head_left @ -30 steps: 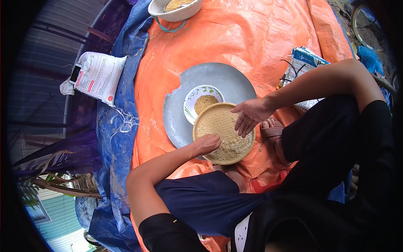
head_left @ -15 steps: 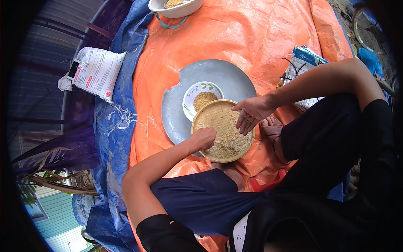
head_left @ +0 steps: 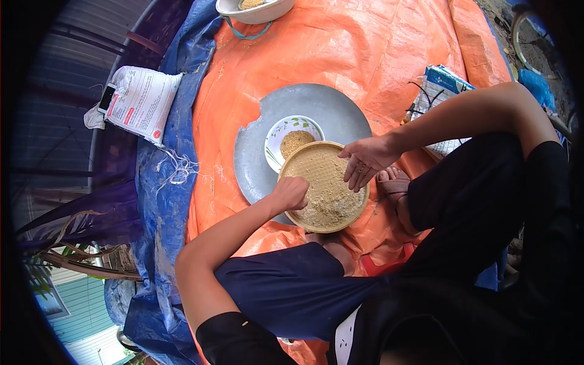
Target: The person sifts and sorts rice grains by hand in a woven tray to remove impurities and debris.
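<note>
A round woven sieve (head_left: 322, 226) is tilted over the front part of a round grey metal tray (head_left: 246, 159). Yellowish grain and paler, flour-like bits lie across its mesh, thickest toward the near side. Beneath its far edge, a white bowl with green leaf patterns (head_left: 311, 123) holds a heap of yellow grain (head_left: 296, 141). My left hand (head_left: 291, 194) is closed in a fist at the sieve's left rim; whatever the fingers hold is hidden. At the right rim, my right hand (head_left: 369, 159) is open, its fingers stretched over the grain.
Orange tarpaulin (head_left: 340, 42) covers the ground, with blue tarpaulin (head_left: 159, 225) along the left. A white printed sack (head_left: 145, 104) stands there. Farther off is a pale basin (head_left: 267, 12) with grain. My bare foot (head_left: 394, 188) and a printed bag (head_left: 447, 79) are at the right.
My left hand has shifted slightly left and up, from over the grain to the sieve's left rim, still closed. My right hand stays open in nearly the same place.
</note>
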